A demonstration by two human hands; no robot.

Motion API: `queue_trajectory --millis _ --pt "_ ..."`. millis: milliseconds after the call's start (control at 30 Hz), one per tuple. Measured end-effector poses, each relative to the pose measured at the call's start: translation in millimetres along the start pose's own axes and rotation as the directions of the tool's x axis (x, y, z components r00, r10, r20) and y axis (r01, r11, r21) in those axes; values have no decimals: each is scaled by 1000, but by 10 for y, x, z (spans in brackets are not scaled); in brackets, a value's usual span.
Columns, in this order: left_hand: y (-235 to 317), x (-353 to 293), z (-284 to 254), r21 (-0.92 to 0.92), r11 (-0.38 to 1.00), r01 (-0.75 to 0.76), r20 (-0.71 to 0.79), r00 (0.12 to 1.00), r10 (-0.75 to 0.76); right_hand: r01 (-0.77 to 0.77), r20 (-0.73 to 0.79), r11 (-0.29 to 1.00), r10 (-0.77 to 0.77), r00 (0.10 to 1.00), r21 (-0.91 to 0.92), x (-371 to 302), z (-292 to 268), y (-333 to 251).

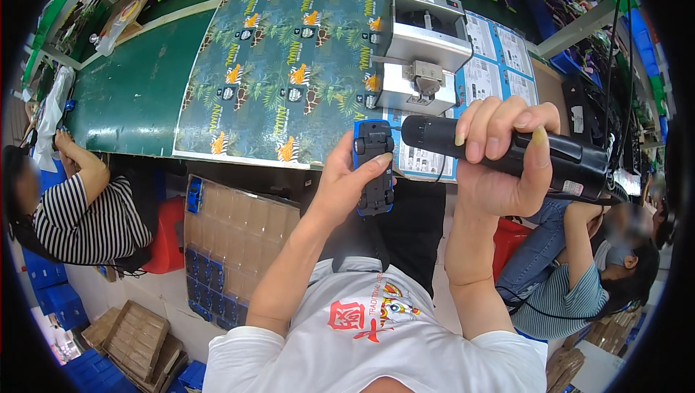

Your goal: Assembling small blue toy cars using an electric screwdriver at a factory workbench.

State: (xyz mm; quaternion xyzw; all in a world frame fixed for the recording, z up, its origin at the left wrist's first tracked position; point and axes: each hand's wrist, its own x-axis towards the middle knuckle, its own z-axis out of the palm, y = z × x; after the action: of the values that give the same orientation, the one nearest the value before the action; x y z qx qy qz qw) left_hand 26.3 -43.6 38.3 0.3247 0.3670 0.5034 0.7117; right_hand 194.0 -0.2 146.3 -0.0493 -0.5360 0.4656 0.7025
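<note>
My left hand (347, 179) pinches a blue toy car (376, 191), underside facing me, at the near edge of the table (130, 110). My right hand (503, 150) wraps round a black tool (434, 136), its end just right of the car. A metal machine (427, 42) stands farther off.

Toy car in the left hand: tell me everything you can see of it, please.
The toy car has a blue body, seen mostly as an edge around a black, plastic-looking underside with moulded relief. It is held up with that underside toward the camera, its length running roughly up and down the picture. The left hand grips it, thumb across the underside. A black handheld tool points toward its upper part from the right. Its roof is hidden.
</note>
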Motion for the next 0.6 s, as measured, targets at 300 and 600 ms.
queue_trajectory --millis 300,600 --pt "81 -39 72 28 999 -40 -34 999 41 -42 -61 993 35 998 -107 -33 87 92" --pt "120 -36 129 50 999 -17 -17 1000 18 -173 0 976 175 985 -131 -76 142 55"
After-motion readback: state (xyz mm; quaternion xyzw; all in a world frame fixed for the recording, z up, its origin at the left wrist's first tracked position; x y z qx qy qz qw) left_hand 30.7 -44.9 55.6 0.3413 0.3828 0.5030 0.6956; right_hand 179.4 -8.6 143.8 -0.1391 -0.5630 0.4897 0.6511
